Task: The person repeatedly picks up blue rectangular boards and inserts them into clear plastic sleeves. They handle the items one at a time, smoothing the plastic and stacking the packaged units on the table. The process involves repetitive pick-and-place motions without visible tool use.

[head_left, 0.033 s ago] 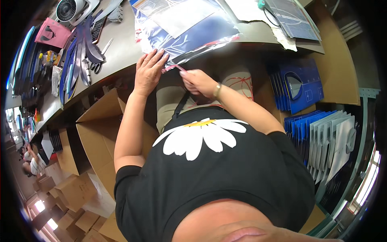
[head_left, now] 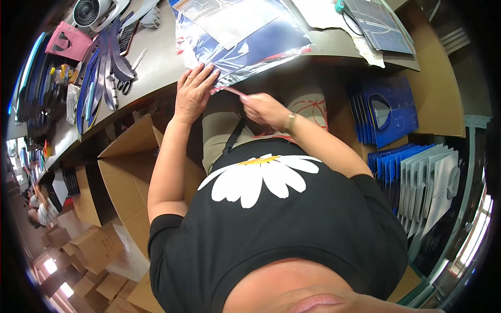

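Observation:
A clear plastic bag (head_left: 250, 36) with a dark blue sheet inside lies on the grey table (head_left: 156, 78), its open end at the near edge. My left hand (head_left: 194, 91) lies flat on that end, fingers spread, pressing it down. My right hand (head_left: 263, 109), with a band on its wrist, pinches a thin pink-red strip (head_left: 229, 89) that runs along the bag's flap just right of my left hand.
A small fan (head_left: 91, 11), a pink pouch (head_left: 68, 41), scissors (head_left: 128, 78) and curved blue pieces (head_left: 102, 73) lie at the table's left. An open cardboard box (head_left: 130, 167) stands under my left arm. Blue folders (head_left: 386, 109) and blue-white sleeves (head_left: 422, 182) stand at the right. Another person (head_left: 39, 208) sits far left.

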A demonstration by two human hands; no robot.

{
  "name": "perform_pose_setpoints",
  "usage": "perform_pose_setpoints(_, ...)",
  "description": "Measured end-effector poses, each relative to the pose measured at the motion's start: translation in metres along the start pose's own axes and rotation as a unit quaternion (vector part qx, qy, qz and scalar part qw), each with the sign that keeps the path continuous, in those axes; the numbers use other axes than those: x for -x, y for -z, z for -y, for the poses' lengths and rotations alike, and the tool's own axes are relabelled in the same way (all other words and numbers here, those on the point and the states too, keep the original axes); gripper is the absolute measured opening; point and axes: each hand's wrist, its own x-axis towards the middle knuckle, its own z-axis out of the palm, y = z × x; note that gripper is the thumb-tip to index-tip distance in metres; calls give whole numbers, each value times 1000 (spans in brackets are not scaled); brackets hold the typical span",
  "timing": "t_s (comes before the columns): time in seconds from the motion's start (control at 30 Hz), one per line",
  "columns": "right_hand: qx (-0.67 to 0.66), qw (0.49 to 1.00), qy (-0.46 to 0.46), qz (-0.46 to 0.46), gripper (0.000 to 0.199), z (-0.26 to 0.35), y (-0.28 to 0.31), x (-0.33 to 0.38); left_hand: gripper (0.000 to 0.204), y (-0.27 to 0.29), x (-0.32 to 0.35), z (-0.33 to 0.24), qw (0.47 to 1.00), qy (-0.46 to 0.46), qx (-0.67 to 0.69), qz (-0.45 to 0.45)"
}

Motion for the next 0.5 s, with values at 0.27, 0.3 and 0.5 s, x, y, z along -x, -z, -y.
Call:
perform_pose_setpoints(0.27, 738, 546, -315, -239, 76, 3, 96, 183, 47, -10, 3, -3, 998, -4, 39, -54)
perform_pose_setpoints(0.3, 767, 533, -227, -276, 77, 6, 93, 188, 37, -9, 0, -7, 996, -4, 35, -88)
perform_pose_setpoints(0.5, 456, 859, 70, -222, 28, 27, 68, 125, 17, 0, -7, -28, 918, 124, 320, -198)
